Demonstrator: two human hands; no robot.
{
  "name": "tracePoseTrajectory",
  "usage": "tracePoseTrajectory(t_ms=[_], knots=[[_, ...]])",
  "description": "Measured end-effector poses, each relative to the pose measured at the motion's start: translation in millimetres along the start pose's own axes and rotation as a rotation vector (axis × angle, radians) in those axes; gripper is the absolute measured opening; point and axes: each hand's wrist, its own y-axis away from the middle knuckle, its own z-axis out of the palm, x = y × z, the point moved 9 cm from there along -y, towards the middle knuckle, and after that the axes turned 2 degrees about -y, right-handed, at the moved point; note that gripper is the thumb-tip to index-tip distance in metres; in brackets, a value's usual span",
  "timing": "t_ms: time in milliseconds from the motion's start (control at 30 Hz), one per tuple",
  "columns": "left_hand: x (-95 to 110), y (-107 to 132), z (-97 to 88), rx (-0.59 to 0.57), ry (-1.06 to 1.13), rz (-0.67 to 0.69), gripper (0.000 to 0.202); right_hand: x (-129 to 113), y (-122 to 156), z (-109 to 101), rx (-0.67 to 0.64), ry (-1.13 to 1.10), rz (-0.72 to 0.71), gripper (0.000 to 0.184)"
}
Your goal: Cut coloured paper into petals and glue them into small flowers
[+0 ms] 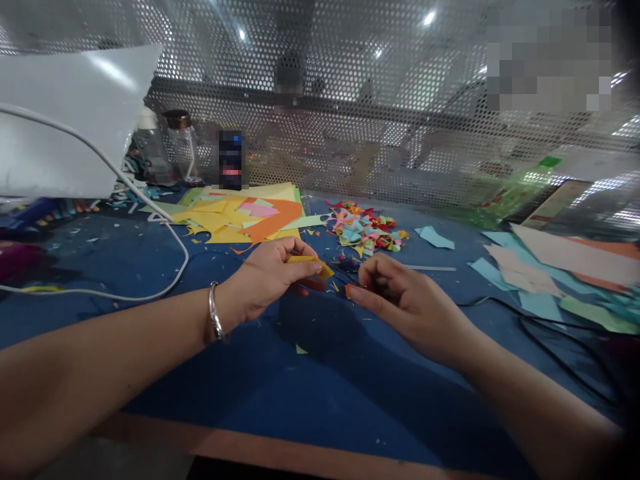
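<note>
My left hand is closed in a pinch on a small folded yellow paper piece, held just above the blue table cover. A silver bangle sits on that wrist. My right hand is beside it to the right, fingers curled, with a tiny orange paper bit at its fingertip. The two hands are a few centimetres apart. A pile of small folded coloured paper pieces lies just behind the hands.
Yellow and orange paper sheets lie at the back left. Pale blue, white and green sheets lie at the right. A white cable loops at left, black cables at right. A perforated metal screen closes the back.
</note>
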Motion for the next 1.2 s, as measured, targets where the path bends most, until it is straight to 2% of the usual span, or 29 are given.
tracePoseTrajectory(t_ms=[67, 300, 567, 1200], knots=[[-1, 1, 1.9, -0.007, 0.043, 0.001, 0.015, 3, -1, -1, 0.038, -0.013, 0.023, 0.029], [-4, 0, 4.2, -0.016, 0.157, -0.033, 0.017, 8, 1, 0, 0.023, 0.025, 0.067, 0.042], [-7, 0, 10.9, -0.081, 0.22, -0.05, 0.017, 3, 4, 1, 0.012, 0.072, 0.008, 0.04], [-7, 5, 14.3, -0.109, 0.214, -0.069, 0.017, -7, 5, 1, 0.011, 0.103, -0.041, 0.034]])
